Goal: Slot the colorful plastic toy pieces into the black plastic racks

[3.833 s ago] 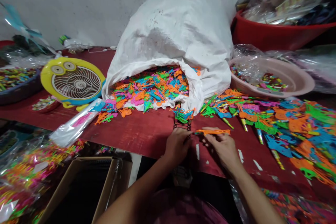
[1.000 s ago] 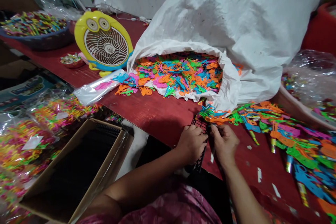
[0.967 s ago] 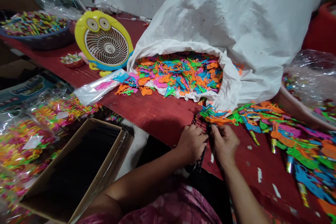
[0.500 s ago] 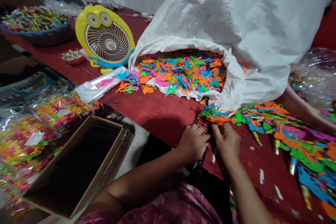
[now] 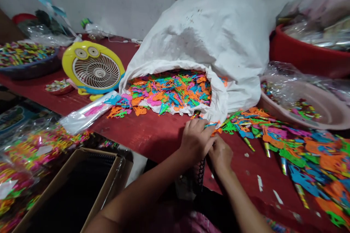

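Note:
My left hand is curled over the top of a black plastic grid strip, which sticks out below it near the table's front edge. My right hand is closed against the left one, its fingertips meeting the left fingers; what it pinches is hidden. Just beyond the fingers lie small orange and blue flat plastic pieces. Behind them a big white sack lies on its side, its mouth full of orange, green, blue and pink plastic pieces.
Loose plastic pieces and shiny tubes spread over the red table at right. A pink basin and a red tub stand behind. At left are a yellow fan, an open cardboard box and filled bags.
The view has swung up and to the right, bringing the red tub into sight. My left hand has slid up the grid strip, and both hands have come together.

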Demonstrator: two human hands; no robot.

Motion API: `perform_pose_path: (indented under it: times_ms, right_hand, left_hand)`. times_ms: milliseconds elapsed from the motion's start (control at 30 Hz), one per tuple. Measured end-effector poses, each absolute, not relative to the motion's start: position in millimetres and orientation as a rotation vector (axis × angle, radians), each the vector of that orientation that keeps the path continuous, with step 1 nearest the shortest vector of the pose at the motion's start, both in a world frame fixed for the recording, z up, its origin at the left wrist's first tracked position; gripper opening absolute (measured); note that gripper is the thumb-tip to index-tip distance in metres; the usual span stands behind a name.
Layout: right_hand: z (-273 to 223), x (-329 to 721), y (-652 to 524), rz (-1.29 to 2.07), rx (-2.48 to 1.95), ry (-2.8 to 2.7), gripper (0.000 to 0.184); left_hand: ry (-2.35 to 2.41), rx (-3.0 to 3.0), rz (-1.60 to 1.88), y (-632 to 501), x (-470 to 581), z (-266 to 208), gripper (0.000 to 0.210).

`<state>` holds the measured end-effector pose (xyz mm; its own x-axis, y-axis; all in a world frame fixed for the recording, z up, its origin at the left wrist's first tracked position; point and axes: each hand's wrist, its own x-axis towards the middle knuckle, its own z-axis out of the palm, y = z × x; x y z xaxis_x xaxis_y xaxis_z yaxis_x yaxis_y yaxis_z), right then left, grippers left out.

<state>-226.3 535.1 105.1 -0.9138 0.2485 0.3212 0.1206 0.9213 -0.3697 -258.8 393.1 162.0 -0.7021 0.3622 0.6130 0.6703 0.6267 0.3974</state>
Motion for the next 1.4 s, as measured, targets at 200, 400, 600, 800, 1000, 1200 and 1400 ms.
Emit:
perform_pose_path:
  times_ms: [200,400,600,800,1000,1200,1400]
  right_hand:
    - [98,-230,529,0.474,-0.284,-2.701,0.039]
    - [94,-232,526,0.451,-0.373,-2.789,0.031]
    - [100,-229,525,0.534,-0.332,-2.807,0.026]
    - [117,-207,576,0.63,-0.183,-2.776,0.02]
    - [129,-211,657,0.031,-0.665,-2.784,0.023]
    - [123,-227,671,-0.048,-0.68,-2.895,0.023]
    - [113,-213,677,0.131,-0.531,-2.786,0.016]
  left_hand:
    - [-2.349,-0.894,-0.717,409,-277,170,0.011]
    - [-2.418,-0.911,-0.719,416,-283,159,0.013]
    - [-2.298,-0.839,-0.81,415,-279,164,0.007]
    - [-2.354,-0.568,-1.025,365,-253,133,0.014]
    - [-2.579,-0.911,-1.076,345,-236,83,0.023]
    - [-2.733,-0.803,-0.752,367,-219,88,0.022]
    - [-2.8,-0.64,-0.483,389,-203,96,0.009]
